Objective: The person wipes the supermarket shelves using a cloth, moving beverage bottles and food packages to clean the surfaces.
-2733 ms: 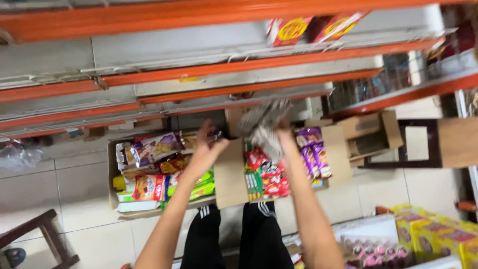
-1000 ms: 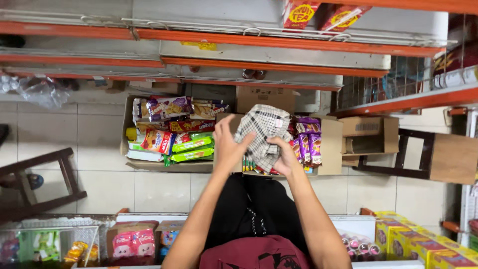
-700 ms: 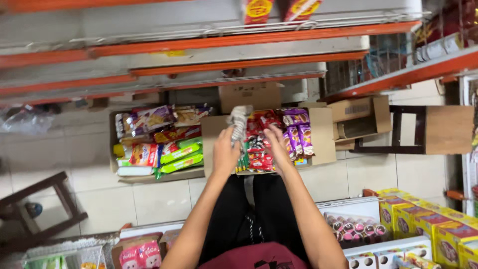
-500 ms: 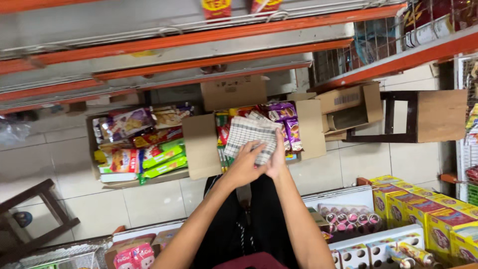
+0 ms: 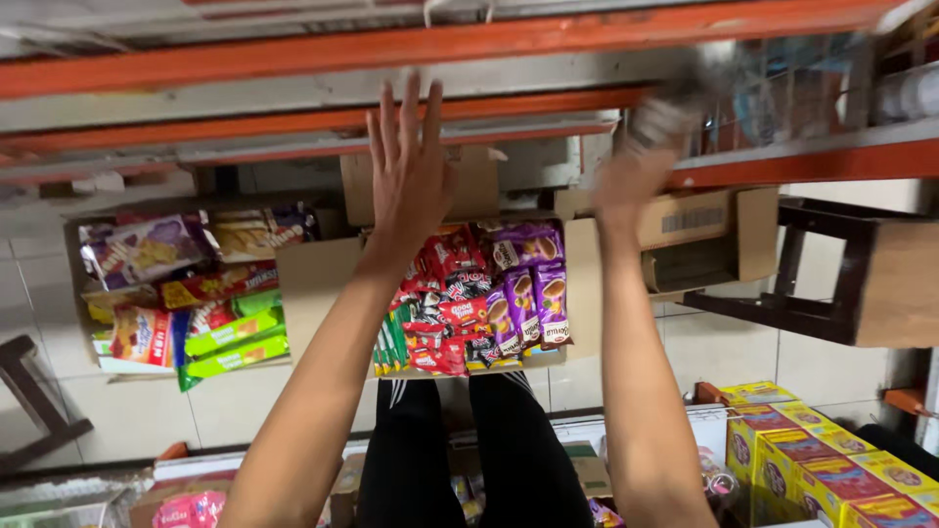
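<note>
A: Left hand (image 5: pixel 409 171)?

B: Raised flat toward the orange metal shelf rails (image 5: pixel 440 44), fingers straight and spread, palm turned away from the camera. Nothing in it, and I cannot tell whether it touches the shelving.

A: Right hand (image 5: pixel 631 181)?

B: Up and to the right, blurred. Fingers curl round a crumpled grey-and-white patterned wrapper (image 5: pixel 660 115), held at the level of the lower orange shelf edge (image 5: pixel 802 161), just left of the wire rack front (image 5: pixel 782 93). The grip looks closed on it, though the blur hides each finger's place.

A: Below the arms?

B: Two open brown cardboard boxes on the pale tiled floor (image 5: pixel 127 420). The box under the hands (image 5: pixel 313 284) is packed with red snack packets (image 5: pixel 445 303), purple biscuit packets (image 5: pixel 533 288) and narrow green packs (image 5: pixel 389 342). The left box (image 5: pixel 73 254) holds mixed purple, yellow, red and green snack packets (image 5: pixel 210 332).

A: Legs?

B: Black trousers with white stripes (image 5: pixel 469 450), standing just in front of the middle box.

A: Surroundings?

B: An empty brown carton (image 5: pixel 704 235) just right of the middle box, a dark wooden stool (image 5: pixel 831 284) beyond it, a second dark stool (image 5: pixel 29 401) at far left. Yellow-and-red cartons (image 5: pixel 822 464) lower right. Pink packets in a tray (image 5: pixel 191 508) lower left.
</note>
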